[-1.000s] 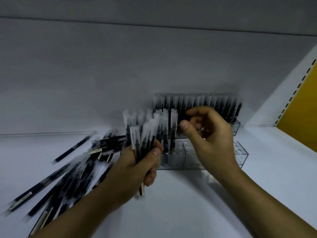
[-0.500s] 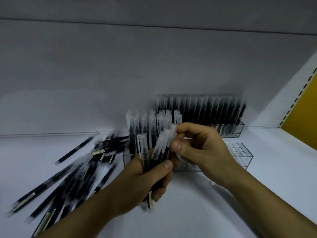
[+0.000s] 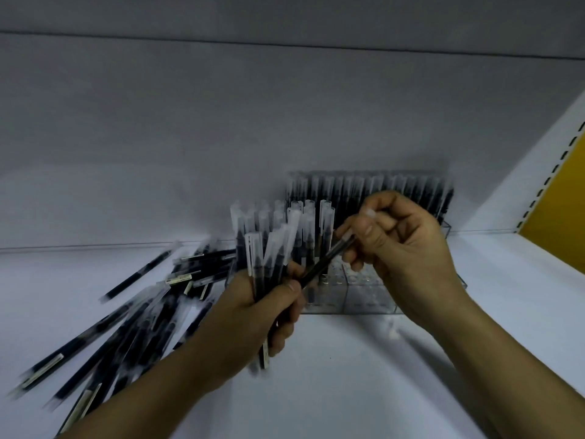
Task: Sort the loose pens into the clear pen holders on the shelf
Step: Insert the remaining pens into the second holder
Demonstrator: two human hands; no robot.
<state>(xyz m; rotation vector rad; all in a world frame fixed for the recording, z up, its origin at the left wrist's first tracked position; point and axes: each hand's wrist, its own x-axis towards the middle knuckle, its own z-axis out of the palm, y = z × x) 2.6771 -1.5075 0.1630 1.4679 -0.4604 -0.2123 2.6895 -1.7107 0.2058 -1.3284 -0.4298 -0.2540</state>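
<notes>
Left hand: fingers curled round a bundle of pens, held upright with caps up, in front of the front holder.

Right hand: thumb and fingers pinch one pen, tilted, its lower end at the bundle.

Pens: black barrel, frosted clear cap, white label strip near the tail.

Front holder: clear, with pens upright in its left part and holes visible on the right.

Rear holder: a full row of pens.

A loose pile lies on the shelf, left of the hands.
</notes>
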